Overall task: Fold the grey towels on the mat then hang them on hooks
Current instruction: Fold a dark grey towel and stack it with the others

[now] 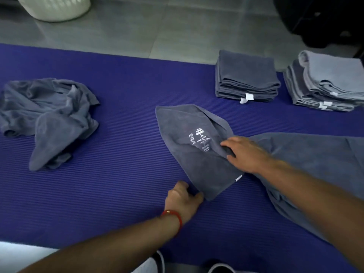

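Note:
A grey towel (189, 146) with white stitched lettering lies partly folded in the middle of the blue mat (118, 174). My left hand (183, 200), with a red band at the wrist, pinches the towel's near corner. My right hand (244, 152) grips a fold at the towel's right side, fingers curled into the cloth. A crumpled heap of grey towels (47, 117) lies at the mat's left. Two stacks of folded grey towels stand at the far right: one stack (246, 77) and a second stack (327, 83) beside it.
More grey cloth (315, 160) is spread under my right forearm at the right. A white basket (57, 6) stands on the grey tiled floor beyond the mat. A dark object (325, 18) sits at the top right. Shoes show at the bottom edge.

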`<state>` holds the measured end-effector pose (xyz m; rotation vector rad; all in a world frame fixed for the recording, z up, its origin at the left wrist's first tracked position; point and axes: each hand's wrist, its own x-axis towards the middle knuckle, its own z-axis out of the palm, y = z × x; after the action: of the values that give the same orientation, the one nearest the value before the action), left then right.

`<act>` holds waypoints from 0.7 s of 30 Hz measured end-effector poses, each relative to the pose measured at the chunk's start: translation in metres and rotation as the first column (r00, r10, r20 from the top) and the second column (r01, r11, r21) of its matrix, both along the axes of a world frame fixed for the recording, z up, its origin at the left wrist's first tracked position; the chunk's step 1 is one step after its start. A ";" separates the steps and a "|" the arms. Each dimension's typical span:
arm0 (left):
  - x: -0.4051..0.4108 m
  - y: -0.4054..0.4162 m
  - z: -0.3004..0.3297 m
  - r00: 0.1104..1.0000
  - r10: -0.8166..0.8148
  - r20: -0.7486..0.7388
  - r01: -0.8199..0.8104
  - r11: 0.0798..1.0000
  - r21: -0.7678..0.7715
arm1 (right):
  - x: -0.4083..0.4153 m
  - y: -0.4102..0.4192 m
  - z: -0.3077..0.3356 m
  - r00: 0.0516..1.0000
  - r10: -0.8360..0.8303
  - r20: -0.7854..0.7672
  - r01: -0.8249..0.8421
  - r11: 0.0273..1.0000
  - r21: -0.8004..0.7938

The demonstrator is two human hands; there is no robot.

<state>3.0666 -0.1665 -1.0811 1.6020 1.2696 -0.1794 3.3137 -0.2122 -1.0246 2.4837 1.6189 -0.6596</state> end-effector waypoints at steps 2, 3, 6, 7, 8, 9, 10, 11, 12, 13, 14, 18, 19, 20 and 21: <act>0.010 -0.006 -0.003 0.989 0.143 0.027 -0.141 0.988 -0.070 | 0.002 -0.016 -0.004 1.000 0.005 -0.025 -0.005 1.000 0.000; 0.016 -0.008 -0.003 0.986 0.162 0.030 -0.161 0.986 -0.038 | 0.003 -0.021 -0.004 0.999 -0.006 -0.042 0.007 1.000 0.011; 0.029 -0.013 0.001 0.987 0.158 0.000 -0.158 0.986 0.058 | 0.006 -0.022 -0.005 0.997 -0.018 -0.069 0.022 0.998 0.055; 0.033 -0.014 0.005 0.989 0.148 -0.005 -0.147 0.986 0.074 | 0.005 -0.021 -0.005 0.997 -0.013 -0.072 0.018 0.997 0.071; 0.035 -0.015 0.008 0.991 0.134 -0.010 -0.133 0.987 0.091 | 0.005 -0.020 -0.006 0.997 -0.008 -0.073 0.014 0.996 0.084; 0.037 -0.016 0.010 0.991 0.130 0.000 -0.130 0.986 0.105 | 0.004 -0.019 -0.006 0.997 -0.005 -0.074 0.012 0.995 0.095; 0.036 -0.017 0.009 0.991 0.132 0.025 -0.134 0.984 0.116 | 0.003 -0.018 -0.006 0.997 -0.002 -0.071 0.009 0.994 0.106; 0.033 -0.017 0.005 0.989 0.137 0.062 -0.144 0.983 0.117 | 0.003 -0.017 -0.006 0.998 0.003 -0.064 0.005 0.992 0.122; 0.027 -0.016 0.003 0.980 0.166 0.114 -0.176 0.981 0.085 | 0.003 -0.015 -0.005 0.998 0.004 -0.057 0.004 0.990 0.138; 0.019 -0.013 0.004 0.961 0.210 0.182 -0.219 0.975 0.026 | 0.005 -0.011 -0.004 0.999 0.003 -0.052 0.005 0.988 0.153; 0.008 -0.010 0.004 0.931 0.266 0.248 -0.264 0.964 -0.042 | 0.007 -0.005 -0.003 0.998 0.000 -0.056 0.010 0.986 0.169; -0.047 0.022 0.003 0.822 0.462 0.334 -0.451 0.885 -0.114 | 0.013 0.039 0.000 0.999 0.003 -0.054 0.010 0.971 0.240; -0.064 0.033 0.005 0.824 0.452 0.342 -0.460 0.886 -0.065 | 0.013 0.056 0.000 0.999 0.007 -0.052 0.006 0.967 0.256; -0.084 0.044 0.006 0.837 0.425 0.344 -0.454 0.891 0.002 | 0.010 0.074 0.000 0.998 0.012 -0.055 0.002 0.966 0.260; -0.105 0.054 0.005 0.865 0.383 0.324 -0.431 0.898 0.089 | 0.005 0.094 0.000 0.998 0.023 -0.058 -0.008 0.967 0.255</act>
<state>2.9614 -0.1121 -1.0758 1.3855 1.3731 0.4284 3.3185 -0.1178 -1.0242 2.6454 1.8500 -0.5611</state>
